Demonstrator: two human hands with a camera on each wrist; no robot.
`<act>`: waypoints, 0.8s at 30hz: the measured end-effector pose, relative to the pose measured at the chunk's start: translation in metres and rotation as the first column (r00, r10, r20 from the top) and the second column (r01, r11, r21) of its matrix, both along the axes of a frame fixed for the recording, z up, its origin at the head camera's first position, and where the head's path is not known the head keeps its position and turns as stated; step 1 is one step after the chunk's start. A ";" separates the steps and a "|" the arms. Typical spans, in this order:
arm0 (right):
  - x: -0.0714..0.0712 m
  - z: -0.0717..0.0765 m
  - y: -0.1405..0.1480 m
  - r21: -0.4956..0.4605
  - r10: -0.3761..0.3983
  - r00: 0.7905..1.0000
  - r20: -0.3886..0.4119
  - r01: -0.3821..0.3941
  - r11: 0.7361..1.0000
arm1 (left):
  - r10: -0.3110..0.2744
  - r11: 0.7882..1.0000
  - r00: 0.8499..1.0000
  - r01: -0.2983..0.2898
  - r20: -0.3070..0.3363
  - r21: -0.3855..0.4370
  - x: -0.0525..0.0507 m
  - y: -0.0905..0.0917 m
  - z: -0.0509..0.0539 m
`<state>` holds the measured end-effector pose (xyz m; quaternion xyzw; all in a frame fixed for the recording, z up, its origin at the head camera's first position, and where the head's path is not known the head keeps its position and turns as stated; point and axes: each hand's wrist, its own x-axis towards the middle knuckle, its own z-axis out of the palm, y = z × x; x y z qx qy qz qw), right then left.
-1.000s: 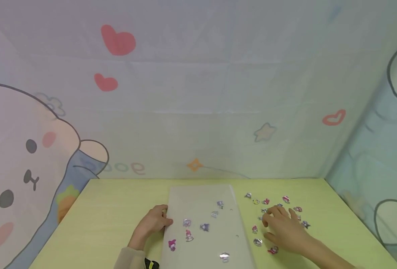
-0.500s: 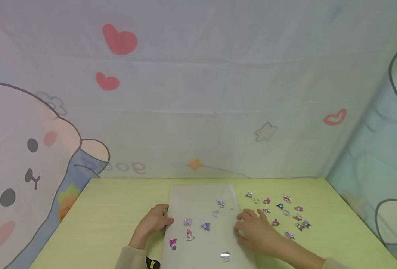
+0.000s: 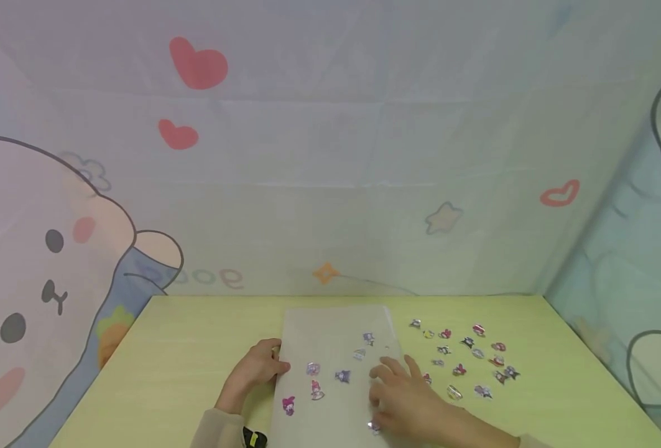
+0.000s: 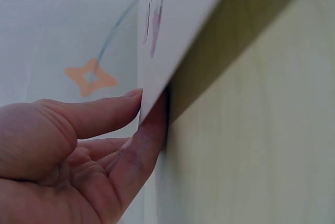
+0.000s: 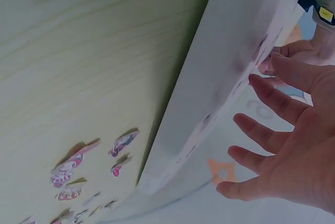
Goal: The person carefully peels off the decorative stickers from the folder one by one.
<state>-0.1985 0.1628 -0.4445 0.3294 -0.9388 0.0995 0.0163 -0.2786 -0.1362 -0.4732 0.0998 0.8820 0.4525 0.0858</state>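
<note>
A white sheet (image 3: 330,336) lies on the table with several small shiny cartoon-character stickers on it, among them a purple one (image 3: 342,376) and a pink one (image 3: 316,391). My left hand (image 3: 258,366) grips the sheet's left edge; in the left wrist view the thumb (image 4: 112,114) is above it and a finger below, with the edge raised off the table. Over the right part of the sheet hovers my right hand (image 3: 405,398), fingers spread and nothing visible in them. A sticker (image 3: 373,427) shows beside its thumb, partly covered.
Several loose stickers (image 3: 467,342) are scattered on the yellow-green table (image 3: 212,330) to the right of the sheet. A patterned cloth (image 3: 336,155) stands behind the table, and another cloth side rises at the right.
My right hand has moved left from among the loose stickers, across the sheet's right edge, to above the sheet. The left hand has stayed at the left edge.
</note>
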 end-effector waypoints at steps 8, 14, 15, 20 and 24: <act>0.002 -0.009 -0.002 0.016 -0.031 1.000 0.004 0.031 0.999 | 0.013 1.000 1.000 -0.013 0.004 0.000 0.000 0.001 0.001; 0.004 -0.011 -0.002 -0.012 -0.031 0.998 0.050 0.032 0.999 | 0.020 1.000 1.000 -0.020 0.014 -0.001 0.001 0.001 0.002; 0.004 -0.011 -0.003 -0.014 -0.034 0.998 0.058 0.035 0.999 | 0.020 1.000 1.000 -0.020 0.012 -0.002 0.001 0.000 0.002; 0.004 -0.010 -0.004 -0.013 -0.042 0.995 0.088 0.043 0.999 | 0.020 1.000 1.000 -0.020 0.009 -0.005 0.001 0.000 0.002; 0.005 -0.009 -0.004 -0.006 -0.038 0.994 0.098 0.039 0.999 | 0.022 1.000 1.000 -0.022 0.011 -0.013 0.000 0.000 0.001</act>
